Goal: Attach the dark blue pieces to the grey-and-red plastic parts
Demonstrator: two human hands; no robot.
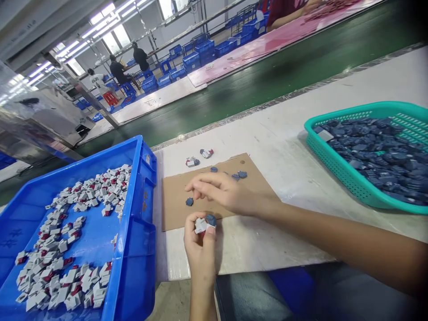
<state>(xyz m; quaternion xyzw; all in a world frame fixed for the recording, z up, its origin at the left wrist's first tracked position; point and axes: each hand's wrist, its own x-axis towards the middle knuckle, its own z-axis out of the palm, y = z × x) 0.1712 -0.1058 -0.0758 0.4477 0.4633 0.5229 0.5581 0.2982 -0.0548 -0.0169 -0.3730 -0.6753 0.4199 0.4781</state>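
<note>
My left hand (200,247) is closed on a small white plastic part (201,225) with a bit of red below it. A dark blue-grey piece (211,219) sits against that part at the fingertips; whether the two are joined I cannot tell. Above and to the right, my right hand (219,191) hovers over a cardboard sheet (174,214), fingers stretched out to the left, with nothing visible in them. Just below its fingertips lies a loose blue-grey piece (189,202). More such pieces (241,174) lie on the cardboard behind that hand, partly hidden by it.
At left stands a blue bin (138,178) of white-and-red parts. A green basket (368,198) heaped with blue-grey pieces is at right. Two assembled-looking parts (206,153) lie beyond the cardboard. A green conveyor belt (234,96) crosses behind; a person's arm (290,17) shows across it.
</note>
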